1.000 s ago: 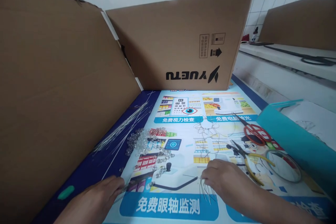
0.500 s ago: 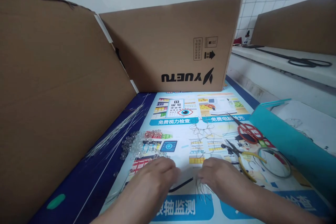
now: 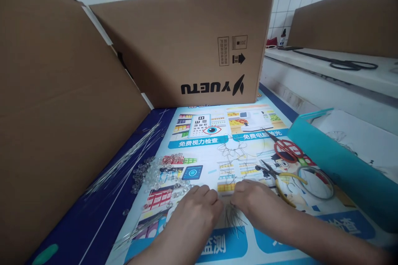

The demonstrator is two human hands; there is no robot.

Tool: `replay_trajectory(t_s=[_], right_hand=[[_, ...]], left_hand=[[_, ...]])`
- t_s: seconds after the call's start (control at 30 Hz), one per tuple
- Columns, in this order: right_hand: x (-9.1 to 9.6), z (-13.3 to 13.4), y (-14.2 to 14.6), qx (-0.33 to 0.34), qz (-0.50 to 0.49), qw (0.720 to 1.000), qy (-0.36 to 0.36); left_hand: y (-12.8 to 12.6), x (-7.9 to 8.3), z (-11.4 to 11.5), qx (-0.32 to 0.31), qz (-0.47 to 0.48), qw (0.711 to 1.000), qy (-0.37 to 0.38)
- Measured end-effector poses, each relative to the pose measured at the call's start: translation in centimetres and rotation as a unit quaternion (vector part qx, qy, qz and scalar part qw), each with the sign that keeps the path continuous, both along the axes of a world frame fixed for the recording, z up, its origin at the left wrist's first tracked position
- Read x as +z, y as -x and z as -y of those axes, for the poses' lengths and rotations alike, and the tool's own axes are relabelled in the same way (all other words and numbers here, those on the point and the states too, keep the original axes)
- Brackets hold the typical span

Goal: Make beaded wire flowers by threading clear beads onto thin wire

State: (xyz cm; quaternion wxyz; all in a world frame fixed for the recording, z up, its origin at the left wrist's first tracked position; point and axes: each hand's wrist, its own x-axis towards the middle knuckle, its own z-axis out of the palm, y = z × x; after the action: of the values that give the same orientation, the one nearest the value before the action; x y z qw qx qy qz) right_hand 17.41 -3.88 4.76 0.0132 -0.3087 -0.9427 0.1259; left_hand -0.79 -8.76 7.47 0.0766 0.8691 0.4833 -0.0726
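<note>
Close together over the printed poster (image 3: 214, 159), both hands work at the near middle of the table. My left hand (image 3: 199, 207) is closed, its fingertips turned down and hidden; what they pinch does not show. Beside it, my right hand (image 3: 253, 198) is closed at the top of a small bunch of thin wires (image 3: 235, 222), whose loose ends fan out toward me. Clear beads (image 3: 158, 172) lie in a loose heap beyond my left hand. Bent wire shapes (image 3: 233, 151) rest on the poster beyond my right hand.
Yellow-handled scissors (image 3: 281, 186), red-handled scissors (image 3: 284, 149) and a round clear dish (image 3: 315, 182) lie at right, near a teal box (image 3: 336, 149). Straight wires (image 3: 124, 159) lie at left. Cardboard panels (image 3: 174, 58) stand behind and left. Black scissors (image 3: 351, 64) lie on a ledge.
My left hand has moved right, narrowing the gap between the hands. The wires still hang under my right fingers. The whole view has shifted slightly.
</note>
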Motion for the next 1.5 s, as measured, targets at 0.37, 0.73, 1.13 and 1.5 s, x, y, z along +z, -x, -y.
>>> replay_trajectory(t_s=[0.37, 0.73, 1.13, 1.5], right_hand=[[0.0, 0.1, 0.4, -0.042, 0.01, 0.998, 0.046], [-0.4, -0.3, 0.0, -0.149, -0.223, 0.943, 0.198], [-2.3, -0.2, 0.7, -0.199, -0.416, 0.78, 0.423], [-1.9, 1.0, 1.4, -0.229, -0.474, 0.673, 0.519]], left_hand=[[-0.5, -1.4, 0.0, 0.034, 0.038, 0.999, 0.004], [0.6, -2.9, -0.4, 0.135, 0.193, 0.971, -0.04], [0.2, -4.3, -0.8, 0.325, 0.54, 0.762, 0.15], [-1.1, -4.7, -0.2, 0.332, 0.657, 0.644, 0.211]])
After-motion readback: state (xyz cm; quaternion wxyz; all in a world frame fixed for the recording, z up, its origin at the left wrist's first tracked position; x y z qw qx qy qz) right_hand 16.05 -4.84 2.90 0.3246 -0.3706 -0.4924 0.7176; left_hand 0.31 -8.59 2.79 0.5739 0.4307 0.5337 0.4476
